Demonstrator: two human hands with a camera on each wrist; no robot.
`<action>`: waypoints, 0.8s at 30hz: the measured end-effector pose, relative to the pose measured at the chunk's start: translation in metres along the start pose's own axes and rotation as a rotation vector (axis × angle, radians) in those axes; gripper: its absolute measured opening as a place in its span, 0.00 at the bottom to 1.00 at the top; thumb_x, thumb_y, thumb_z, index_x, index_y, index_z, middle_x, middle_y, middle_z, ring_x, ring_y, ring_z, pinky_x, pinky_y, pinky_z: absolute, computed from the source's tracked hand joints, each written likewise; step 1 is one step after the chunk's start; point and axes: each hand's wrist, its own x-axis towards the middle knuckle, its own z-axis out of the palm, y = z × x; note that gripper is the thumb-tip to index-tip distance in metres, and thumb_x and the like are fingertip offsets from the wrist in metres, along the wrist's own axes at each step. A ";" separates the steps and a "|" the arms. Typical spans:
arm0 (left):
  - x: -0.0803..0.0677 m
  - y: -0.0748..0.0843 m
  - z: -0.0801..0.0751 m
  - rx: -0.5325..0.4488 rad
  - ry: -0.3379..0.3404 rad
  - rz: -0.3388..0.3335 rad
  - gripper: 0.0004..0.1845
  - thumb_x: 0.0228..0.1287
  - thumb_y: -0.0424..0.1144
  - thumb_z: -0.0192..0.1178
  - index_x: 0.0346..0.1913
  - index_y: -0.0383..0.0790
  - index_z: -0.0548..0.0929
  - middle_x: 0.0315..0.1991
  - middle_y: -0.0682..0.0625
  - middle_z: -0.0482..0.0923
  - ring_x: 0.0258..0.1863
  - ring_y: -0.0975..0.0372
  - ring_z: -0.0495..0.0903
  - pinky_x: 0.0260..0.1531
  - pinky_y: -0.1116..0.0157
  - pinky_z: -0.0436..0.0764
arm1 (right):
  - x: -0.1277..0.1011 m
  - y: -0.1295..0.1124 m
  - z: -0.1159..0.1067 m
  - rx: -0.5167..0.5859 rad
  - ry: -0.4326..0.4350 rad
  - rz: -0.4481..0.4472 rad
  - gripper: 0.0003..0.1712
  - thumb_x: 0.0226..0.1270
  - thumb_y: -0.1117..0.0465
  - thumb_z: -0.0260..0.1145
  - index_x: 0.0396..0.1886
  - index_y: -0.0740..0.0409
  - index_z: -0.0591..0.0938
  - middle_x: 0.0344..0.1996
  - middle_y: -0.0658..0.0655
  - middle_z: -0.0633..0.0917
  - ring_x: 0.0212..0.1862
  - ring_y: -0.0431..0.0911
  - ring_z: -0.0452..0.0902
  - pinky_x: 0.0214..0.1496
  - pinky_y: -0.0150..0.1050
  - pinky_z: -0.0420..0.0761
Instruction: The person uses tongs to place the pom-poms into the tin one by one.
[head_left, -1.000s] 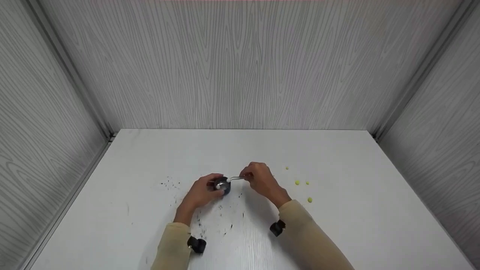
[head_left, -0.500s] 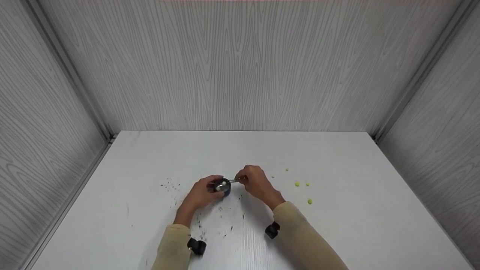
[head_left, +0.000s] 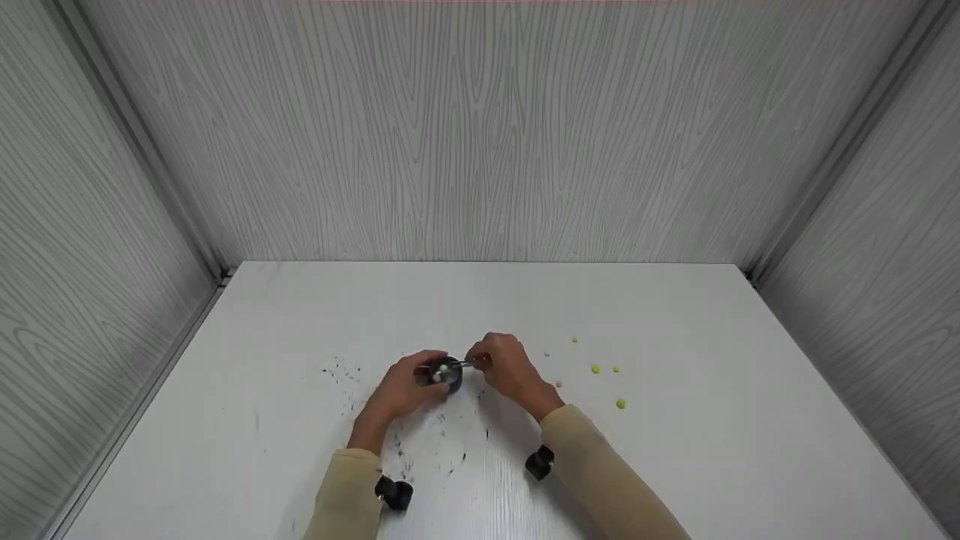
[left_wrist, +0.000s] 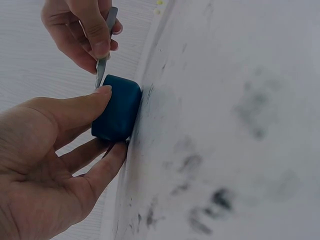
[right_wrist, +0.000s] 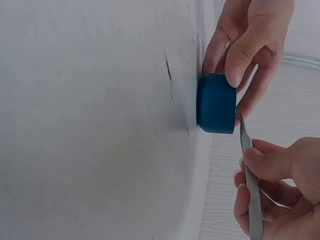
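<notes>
A small blue cup (left_wrist: 117, 110) stands on the white table, its mouth dark in the head view with small white balls (head_left: 442, 368) in it. My left hand (head_left: 403, 386) holds the cup from the left, thumb on the near side and fingers round the far side. Between thumb and fingers, my right hand (head_left: 508, 367) pinches metal tweezers (right_wrist: 253, 195). Their bent tips reach over the cup's rim; in the right wrist view the very ends are hidden behind the cup.
Several yellow-green balls (head_left: 595, 369) lie on the table to the right of my right hand, with a small pale ball (head_left: 547, 354) nearer to it. Dark smudges (head_left: 400, 450) mark the white table (head_left: 675, 450). Grey wood-grain panels (head_left: 480, 135) stand at the back and both sides.
My right hand has moved left and slightly nearer, bringing the tweezers further over the cup. A white ball seen at the tweezer tips is now inside the cup's outline. My left hand stays put.
</notes>
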 end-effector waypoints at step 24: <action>0.000 -0.002 0.001 -0.001 0.011 0.002 0.29 0.65 0.31 0.69 0.69 0.38 0.77 0.66 0.38 0.79 0.65 0.44 0.79 0.68 0.45 0.76 | -0.003 0.006 -0.009 0.021 -0.034 0.091 0.11 0.66 0.75 0.68 0.41 0.60 0.92 0.36 0.58 0.89 0.40 0.48 0.83 0.45 0.43 0.86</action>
